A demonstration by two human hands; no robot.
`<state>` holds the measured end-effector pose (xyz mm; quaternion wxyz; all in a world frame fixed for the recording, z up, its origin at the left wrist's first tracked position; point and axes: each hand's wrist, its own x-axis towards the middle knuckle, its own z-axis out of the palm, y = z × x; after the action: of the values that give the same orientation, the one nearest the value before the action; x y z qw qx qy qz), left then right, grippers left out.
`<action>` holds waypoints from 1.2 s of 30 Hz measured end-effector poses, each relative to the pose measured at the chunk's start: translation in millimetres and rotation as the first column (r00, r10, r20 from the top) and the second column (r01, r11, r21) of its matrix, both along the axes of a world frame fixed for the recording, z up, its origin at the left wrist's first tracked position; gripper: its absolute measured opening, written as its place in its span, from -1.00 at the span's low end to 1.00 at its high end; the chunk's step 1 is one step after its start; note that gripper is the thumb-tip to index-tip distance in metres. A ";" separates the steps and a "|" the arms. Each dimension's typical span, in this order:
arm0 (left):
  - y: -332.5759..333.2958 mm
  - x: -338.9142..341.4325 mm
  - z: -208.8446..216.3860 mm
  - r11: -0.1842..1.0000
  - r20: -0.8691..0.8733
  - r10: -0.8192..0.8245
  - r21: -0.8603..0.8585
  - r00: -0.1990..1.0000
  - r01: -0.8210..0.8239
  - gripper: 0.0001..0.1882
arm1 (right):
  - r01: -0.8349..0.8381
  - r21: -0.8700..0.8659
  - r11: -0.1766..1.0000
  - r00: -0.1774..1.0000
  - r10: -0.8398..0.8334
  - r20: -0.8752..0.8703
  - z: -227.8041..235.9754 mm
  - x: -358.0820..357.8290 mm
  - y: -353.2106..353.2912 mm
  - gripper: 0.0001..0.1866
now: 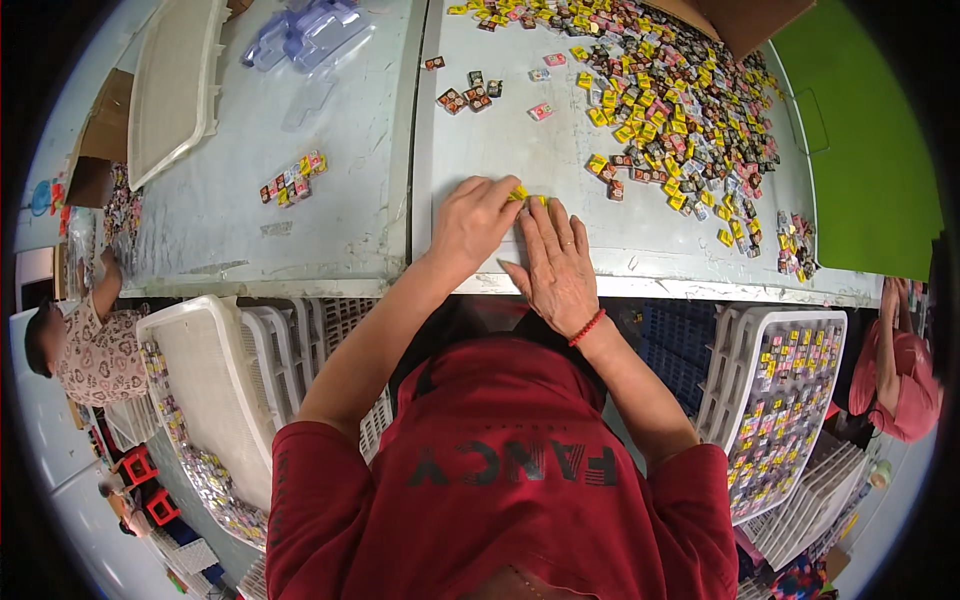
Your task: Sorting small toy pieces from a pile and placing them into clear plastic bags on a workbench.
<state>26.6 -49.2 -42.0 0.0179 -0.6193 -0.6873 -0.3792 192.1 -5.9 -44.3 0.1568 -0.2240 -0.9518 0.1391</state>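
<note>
My left hand [474, 222] is at the near part of the white table, fingers curled and closed on a small yellow packet [518, 192]. Right beside it, my right hand [552, 262] lies with its fingers stretched out, the fingertips at another bit of yellow [541, 200], mostly covered by the fingers. A red bead bracelet circles my right wrist. Ahead of my hands a loose group of dark little packets [467, 98] rests on the table, with a few pink ones [541, 111] to its right.
A large heap of small packets [650, 110] spreads over the far right. To the left are a mixed cluster [293, 180], clear plastic trays [305, 35] and a white tray [175, 85]. Stacked crates, one holding packets [735, 420], flank me. Other people work at both sides.
</note>
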 end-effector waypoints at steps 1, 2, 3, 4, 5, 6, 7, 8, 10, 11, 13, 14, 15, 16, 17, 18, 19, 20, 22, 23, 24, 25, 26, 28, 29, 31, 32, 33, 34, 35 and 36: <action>-0.9 0.6 -1.7 1.000 0.001 0.000 0.000 1.000 0.000 -0.76 | 0.000 0.000 1.000 1.000 0.000 0.001 0.4 -0.5 0.2 -0.29; -2.2 3.2 1.6 0.997 0.209 0.072 -0.015 0.975 -0.070 -0.75 | -0.011 0.024 1.000 1.000 0.011 0.019 0.1 -0.7 0.1 -0.30; -3.0 4.9 3.4 0.990 0.406 0.143 -0.044 0.902 -0.137 -0.74 | -0.023 0.047 0.999 0.999 0.022 0.037 -0.2 -0.7 0.0 -0.30; -4.0 4.5 3.5 0.990 0.407 0.143 -0.046 0.902 -0.136 -0.74 | -0.023 0.046 0.999 0.999 0.021 0.038 -0.6 0.0 -0.3 -0.30; -5.3 2.4 4.1 0.987 0.351 0.155 -0.081 0.923 -0.135 -0.75 | -0.018 0.045 0.999 0.999 0.017 0.036 -0.5 0.1 -0.3 -0.31; -6.3 1.1 4.4 0.984 0.293 0.165 -0.117 0.942 -0.136 -0.76 | -0.013 0.044 0.999 0.999 0.012 0.033 -0.2 0.0 -0.5 -0.32; -7.1 1.3 4.2 0.984 0.293 0.167 -0.117 0.942 -0.138 -0.76 | -0.015 0.044 0.999 0.999 0.013 0.033 0.6 -0.8 -0.9 -0.32; -7.1 2.7 3.3 0.985 0.286 0.162 -0.103 0.944 -0.138 -0.78 | -0.007 0.004 1.000 1.000 0.007 0.004 2.1 -1.1 -1.0 -0.32; -7.3 6.0 2.9 0.987 0.282 0.156 -0.089 0.947 -0.137 -0.80 | 0.001 -0.035 0.999 1.000 -0.002 -0.022 6.1 0.0 -1.2 -0.33; -7.2 8.0 4.9 0.982 0.402 0.187 -0.111 0.896 -0.155 -0.81 | 0.040 -0.058 0.998 0.994 -0.046 -0.100 8.5 1.3 -1.2 -0.35; -7.7 11.8 10.8 0.976 0.514 0.218 -0.134 0.830 -0.172 -0.82 | 0.076 -0.082 0.994 0.980 -0.089 -0.177 7.3 2.2 0.3 -0.36; -7.3 14.3 20.5 0.979 0.520 0.201 -0.128 0.830 -0.157 -0.83 | 0.126 -0.230 0.965 0.933 -0.194 -0.304 4.5 2.5 0.7 -0.41; -7.1 17.0 25.5 0.982 0.525 0.185 -0.122 0.831 -0.142 -0.84 | 0.151 -0.378 0.913 0.859 -0.311 -0.407 3.1 2.7 1.1 -0.46; -6.7 20.5 24.2 0.983 0.526 0.184 -0.123 0.830 -0.140 -0.84 | 0.153 -0.378 0.913 0.859 -0.312 -0.405 3.2 3.9 2.3 -0.46; -7.1 23.2 22.4 0.991 0.578 0.130 -0.108 0.806 -0.082 -0.84 | 0.119 -0.553 0.825 0.848 -0.374 -0.375 10.2 1.7 3.4 -0.52; -7.5 26.4 20.8 0.996 0.628 0.077 -0.090 0.775 -0.025 -0.84 | 0.079 -0.706 0.704 0.840 -0.429 -0.333 13.8 -0.6 3.9 -0.58; -8.2 30.0 19.8 0.995 0.626 0.094 -0.094 0.774 -0.045 -0.84 | 0.006 -0.773 0.634 0.789 -0.478 -0.386 9.2 -4.6 3.2 -0.66; -8.0 29.9 22.2 0.995 0.627 0.094 -0.095 0.773 -0.045 -0.84 | 0.007 -0.774 0.633 0.789 -0.479 -0.384 10.4 -3.8 4.0 -0.66; -7.6 27.7 28.8 0.990 0.508 0.038 -0.134 0.861 0.036 -0.78 | -0.054 -0.882 0.469 0.787 -0.524 -0.327 13.7 -0.2 6.7 -0.68; -6.4 21.8 26.2 0.991 0.507 0.041 -0.134 0.861 0.031 -0.78 | -0.058 -0.881 0.469 0.789 -0.520 -0.328 12.4 0.6 8.8 -0.68; -3.6 13.0 20.4 0.996 0.260 -0.063 -0.047 0.964 0.077 -0.73 | -0.029 -0.891 0.453 0.768 -0.560 -0.310 8.9 2.4 12.1 -0.69; -4.1 6.8 15.9 0.989 -0.013 -0.144 0.024 0.989 0.145 -0.68 | 0.000 -0.900 0.436 0.746 -0.600 -0.290 4.1 4.3 15.9 -0.69; -5.3 3.2 13.7 0.989 -0.013 -0.145 0.027 0.989 0.145 -0.68 | 0.050 -0.875 0.482 0.712 -0.631 -0.307 1.1 4.1 22.3 -0.70; -8.3 -3.5 8.7 0.947 -0.227 -0.303 -0.181 0.926 0.265 -0.55 | 0.088 -0.854 0.512 0.723 -0.623 -0.299 1.1 12.6 31.9 -0.71; -9.4 -4.5 6.5 0.938 -0.222 -0.318 -0.215 0.922 0.272 -0.52 | 0.090 -0.851 0.518 0.719 -0.625 -0.304 2.1 13.5 32.6 -0.71; -10.1 -7.3 1.4 0.939 -0.224 -0.323 -0.197 0.920 0.281 -0.53 | 0.150 -0.810 0.567 0.743 -0.605 -0.286 2.6 15.1 32.8 -0.71; -10.5 -7.8 0.2 0.941 -0.219 -0.319 -0.191 0.922 0.280 -0.54 | 0.151 -0.809 0.568 0.745 -0.603 -0.284 1.3 14.6 32.2 -0.71; -10.8 -7.8 -1.2 0.942 -0.216 -0.317 -0.190 0.924 0.278 -0.54 | 0.177 -0.778 0.603 0.776 -0.572 -0.266 -0.2 13.1 30.7 -0.70; -11.2 -7.8 -2.4 0.946 -0.182 -0.303 -0.174 0.935 0.272 -0.56 | 0.200 -0.744 0.637 0.805 -0.540 -0.246 -0.6 10.9 28.6 -0.70; -12.4 -8.7 -3.7 0.951 -0.148 -0.289 -0.160 0.946 0.265 -0.58 | 0.220 -0.713 0.666 0.802 -0.539 -0.256 5.7 5.7 24.4 -0.69; -13.4 -9.7 -4.9 0.952 -0.147 -0.286 -0.160 0.947 0.263 -0.58 | 0.219 -0.713 0.666 0.804 -0.537 -0.254 5.4 1.6 22.6 -0.69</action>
<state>16.9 -62.6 -46.9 -0.0201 -0.7384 -0.6149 -0.2761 193.7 16.6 -38.9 0.3074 -0.4245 -0.7091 0.4718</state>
